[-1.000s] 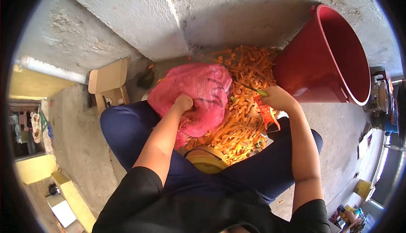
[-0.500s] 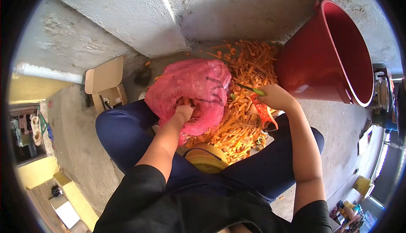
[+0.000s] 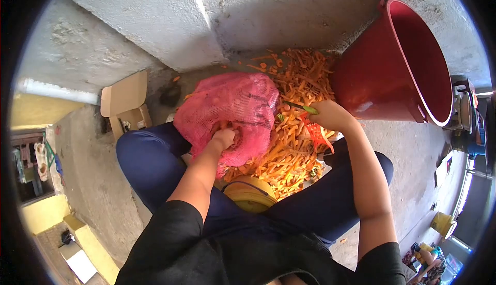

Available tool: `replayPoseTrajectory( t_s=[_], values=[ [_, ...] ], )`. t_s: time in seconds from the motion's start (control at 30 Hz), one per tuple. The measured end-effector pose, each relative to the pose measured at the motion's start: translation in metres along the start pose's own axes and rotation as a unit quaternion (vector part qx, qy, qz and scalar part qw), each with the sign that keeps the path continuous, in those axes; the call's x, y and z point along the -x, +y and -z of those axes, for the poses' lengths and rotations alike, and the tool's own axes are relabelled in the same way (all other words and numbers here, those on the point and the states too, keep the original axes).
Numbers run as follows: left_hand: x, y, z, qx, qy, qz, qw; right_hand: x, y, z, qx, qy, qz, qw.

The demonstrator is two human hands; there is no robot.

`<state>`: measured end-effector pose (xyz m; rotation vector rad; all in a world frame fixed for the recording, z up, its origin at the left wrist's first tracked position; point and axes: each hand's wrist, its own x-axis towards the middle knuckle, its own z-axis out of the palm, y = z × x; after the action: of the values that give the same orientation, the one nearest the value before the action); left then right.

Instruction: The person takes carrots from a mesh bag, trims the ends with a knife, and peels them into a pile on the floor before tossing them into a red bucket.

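A pink mesh sack [image 3: 235,91] bulges on the floor between my legs. Through its torn opening reaches my left hand [image 3: 223,139], its fingers curled and partly hidden; what they grip inside is not clear. My right hand [image 3: 330,115] is closed around a green-handled knife [image 3: 310,110], its thin dark blade pointing left over the peelings. A heap of orange carrot peelings [image 3: 279,168] spreads beside and below the sack. Under my right hand lies a red-orange perforated plastic piece [image 3: 316,132].
A big dark red bucket [image 3: 369,73] stands tilted in view at the upper right, against the heap. Between my thighs is a yellow bucket [image 3: 248,197]. An open cardboard box [image 3: 126,96] sits left by the concrete wall [image 3: 139,21]. Another person [image 3: 429,259] shows at the lower right.
My right hand has shifted slightly left and down with the knife. My left hand stays at the sack's opening; the whole view has moved a little.
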<state>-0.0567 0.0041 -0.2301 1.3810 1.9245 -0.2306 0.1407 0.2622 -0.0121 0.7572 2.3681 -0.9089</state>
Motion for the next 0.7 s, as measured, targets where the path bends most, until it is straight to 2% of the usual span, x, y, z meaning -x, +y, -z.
replayPoseTrajectory(
  t_s=[0.13,0.23,0.33,0.43,0.5,0.53,0.57,0.6,0.67,0.7],
  values=[
    [0.000,-0.026,0.012,0.124,-0.012,-0.023,0.992,0.002,0.000,0.001,0.018,0.025,0.017,0.999],
    [0.007,-0.038,0.014,0.113,0.056,0.023,0.992,0.000,0.008,-0.003,0.019,0.041,0.030,0.999],
    [0.020,-0.038,0.025,0.176,0.080,-0.012,0.981,0.003,0.011,-0.004,0.010,0.047,0.023,0.999],
    [0.035,-0.025,0.047,0.195,0.182,-0.107,0.958,0.005,0.010,-0.003,0.013,0.054,0.028,0.998],
    [0.051,-0.011,0.080,0.314,0.089,-0.082,0.942,0.006,0.010,-0.004,0.021,0.058,0.030,0.998],
    [0.056,-0.008,0.091,0.371,0.042,-0.068,0.925,0.008,0.008,-0.004,0.019,0.057,0.028,0.998],
    [0.058,-0.013,0.093,0.483,0.000,-0.064,0.873,0.009,0.005,-0.004,0.017,0.057,0.026,0.998],
    [0.062,-0.011,0.095,0.551,0.000,-0.073,0.831,0.010,0.003,-0.004,0.015,0.057,0.023,0.998],
    [0.070,-0.005,0.099,0.676,0.000,-0.091,0.731,0.011,-0.001,-0.004,0.015,0.055,0.025,0.998],
    [0.074,0.003,0.103,0.748,-0.014,-0.100,0.657,0.012,-0.003,-0.003,0.016,0.054,0.025,0.998]
  ],
)
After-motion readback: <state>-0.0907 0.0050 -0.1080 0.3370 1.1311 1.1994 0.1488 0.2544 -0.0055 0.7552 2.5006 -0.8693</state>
